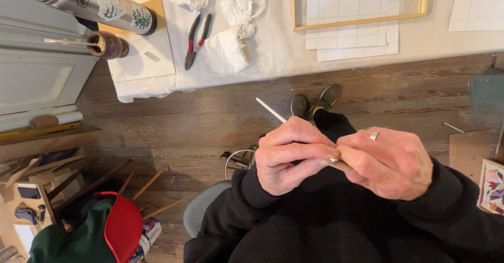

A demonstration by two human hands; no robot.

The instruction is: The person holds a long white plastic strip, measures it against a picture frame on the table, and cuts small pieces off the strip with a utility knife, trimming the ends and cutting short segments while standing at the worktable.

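My left hand [291, 155] is closed around a thin white stick [270, 110], whose far end pokes out up and to the left past my knuckles. My right hand [391, 163], with a silver ring on one finger, meets the left hand in front of my lap; its thumb and fingertips pinch the stick's near end, where a small metal-looking tip [334, 160] shows. Both hands are held over my black-clothed legs, above my shoes [315, 101] on the wooden floor.
A white-covered table [273, 53] lies ahead with red-handled pliers [197, 40], crumpled white tissue [231, 27], a wooden frame [362, 20] over gridded paper, a steel flask [84, 3] and a small brown jar [107, 45]. Wood scraps and a red-and-green bag [100, 234] sit at the lower left.
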